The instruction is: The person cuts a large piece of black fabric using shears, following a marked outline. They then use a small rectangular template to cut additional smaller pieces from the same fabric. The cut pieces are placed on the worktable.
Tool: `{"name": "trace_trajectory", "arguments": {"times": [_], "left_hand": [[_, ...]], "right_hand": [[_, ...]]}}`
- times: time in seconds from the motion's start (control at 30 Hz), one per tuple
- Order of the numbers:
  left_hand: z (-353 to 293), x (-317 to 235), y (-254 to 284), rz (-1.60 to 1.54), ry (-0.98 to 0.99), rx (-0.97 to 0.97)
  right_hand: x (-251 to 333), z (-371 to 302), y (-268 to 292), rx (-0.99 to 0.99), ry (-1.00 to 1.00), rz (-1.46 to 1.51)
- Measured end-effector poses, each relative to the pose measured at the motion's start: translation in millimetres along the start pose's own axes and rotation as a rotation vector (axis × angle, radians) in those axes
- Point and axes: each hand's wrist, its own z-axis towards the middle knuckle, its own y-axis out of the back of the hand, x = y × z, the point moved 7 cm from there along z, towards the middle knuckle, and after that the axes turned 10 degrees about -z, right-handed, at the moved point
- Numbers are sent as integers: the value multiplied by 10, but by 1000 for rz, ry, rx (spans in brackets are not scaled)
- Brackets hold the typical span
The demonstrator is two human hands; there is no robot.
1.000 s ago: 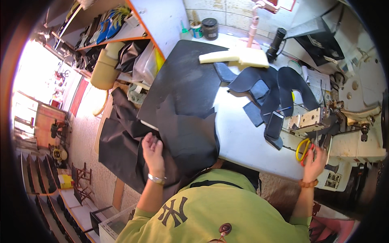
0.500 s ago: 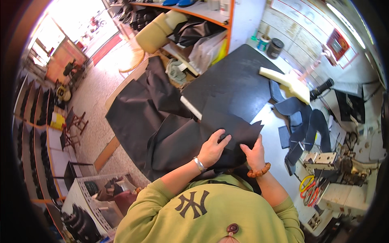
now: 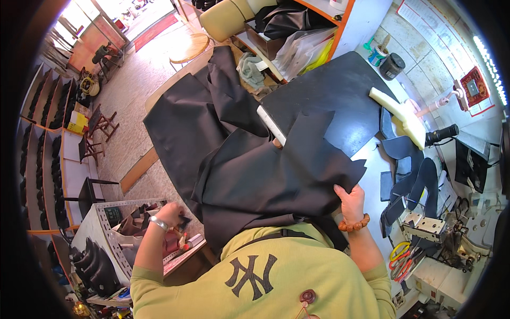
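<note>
A large sheet of soft black material lies in folds over the near part of the worktable and hangs toward my lap. My right hand pinches its right edge, thumb on top, just below a jagged corner. Away to the left, my left hand is curled beside an open white bin of scraps. Something small and dark shows at its fingertips, too blurred to name. Under the sheet's far edge, a white strip rests at the side of the black cutting mat.
Dark sole-shaped pieces and a pale foam piece lie on the right. Scissors with coloured handles sit near a sewing machine. Jars stand at the back. Left are shelves and a folding stool.
My left hand has left the black sheet and swung left and down to the scrap bin. My right hand still grips the sheet's edge. The view has shifted, and the sheet's middle lies more spread out.
</note>
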Motion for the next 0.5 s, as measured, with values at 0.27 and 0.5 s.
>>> {"name": "trace_trajectory", "arguments": {"times": [0.27, 0.5], "left_hand": [[8, -213, 163, -210, 66, -733], [548, -1386, 804, -282, -244, -1098]], "right_hand": [[-3, -11, -16, 8, 8, 44], [-89, -35, 4, -21, 13, 38]]}}
